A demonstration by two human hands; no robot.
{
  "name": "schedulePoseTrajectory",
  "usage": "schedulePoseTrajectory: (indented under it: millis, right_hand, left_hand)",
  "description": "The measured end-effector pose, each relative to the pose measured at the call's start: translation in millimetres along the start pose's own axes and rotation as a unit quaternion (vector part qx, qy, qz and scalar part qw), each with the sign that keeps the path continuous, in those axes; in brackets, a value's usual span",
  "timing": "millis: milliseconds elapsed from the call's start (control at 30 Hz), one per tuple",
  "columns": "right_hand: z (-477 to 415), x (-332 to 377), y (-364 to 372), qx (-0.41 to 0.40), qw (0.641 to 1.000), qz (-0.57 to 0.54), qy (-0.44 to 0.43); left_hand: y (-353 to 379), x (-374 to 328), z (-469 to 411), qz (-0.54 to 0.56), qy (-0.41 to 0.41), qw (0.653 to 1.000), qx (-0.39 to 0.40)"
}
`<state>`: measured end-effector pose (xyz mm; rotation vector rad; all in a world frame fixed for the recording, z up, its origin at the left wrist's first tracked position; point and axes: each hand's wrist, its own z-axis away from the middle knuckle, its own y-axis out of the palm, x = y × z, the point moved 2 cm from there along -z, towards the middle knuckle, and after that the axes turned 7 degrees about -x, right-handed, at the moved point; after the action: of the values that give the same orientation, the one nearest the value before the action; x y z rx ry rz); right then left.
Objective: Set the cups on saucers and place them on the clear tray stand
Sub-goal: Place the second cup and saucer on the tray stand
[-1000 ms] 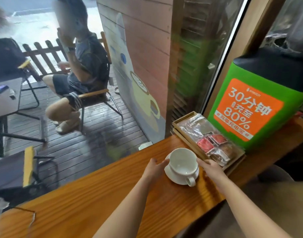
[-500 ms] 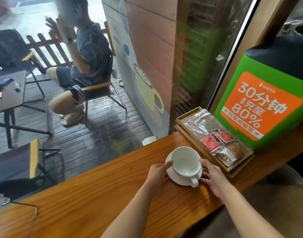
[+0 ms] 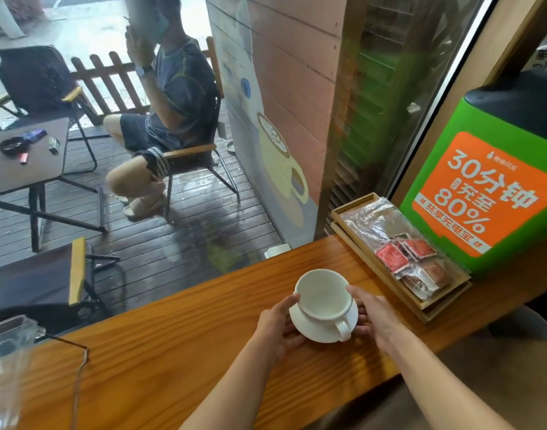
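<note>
An empty white cup (image 3: 323, 294) stands on a white saucer (image 3: 309, 328), its handle pointing toward me. My left hand (image 3: 280, 324) grips the saucer's left edge, thumb on the rim and fingers beneath. My right hand (image 3: 373, 313) holds the right edge the same way, thumb touching the cup's side. Cup and saucer seem lifted slightly above the wooden counter (image 3: 173, 352). The clear tray stand (image 3: 5, 346) shows at the far left edge, only partly in view.
A wooden tray (image 3: 399, 293) with plastic-wrapped packets lies right of the cup. Behind it stands a green and orange box (image 3: 483, 193). The window glass runs along the counter's far edge; outside, a person sits on a chair near a dark table.
Both hands have closed in under the saucer's edges and the cup and saucer have come toward me and left. The view has shifted, bringing the clear stand into sight.
</note>
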<state>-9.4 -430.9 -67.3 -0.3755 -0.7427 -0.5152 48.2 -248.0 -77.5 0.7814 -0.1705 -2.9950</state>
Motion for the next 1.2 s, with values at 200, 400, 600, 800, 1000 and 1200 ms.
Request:
schedulePoseTrajectory:
  millis: [200, 400, 600, 800, 1000, 1200]
  right_hand:
    - [24, 19, 40, 0.041, 0.998, 0.015, -0.048]
    - [66, 56, 90, 0.091, 0.989, 0.019, -0.119]
    - [107, 81, 146, 0.169, 0.97, 0.001, -0.176]
    - [152, 91, 204, 0.265, 0.939, -0.01, -0.217]
    - [202, 84, 261, 0.343, 0.91, 0.022, -0.233]
    - [248, 58, 312, 0.377, 0.893, 0.041, -0.243]
  left_hand:
    - [-37, -24, 22, 0.05, 0.05, 0.997, -0.016]
    - [-83, -64, 63, 0.064, 0.161, 0.985, -0.022]
    - [-143, -99, 106, 0.085, 0.244, 0.965, -0.037]
    - [-211, -115, 145, 0.102, 0.302, 0.946, -0.06]
    - [-283, -115, 177, 0.124, 0.342, 0.925, -0.111]
    - [-353, -106, 199, 0.127, 0.364, 0.905, -0.18]
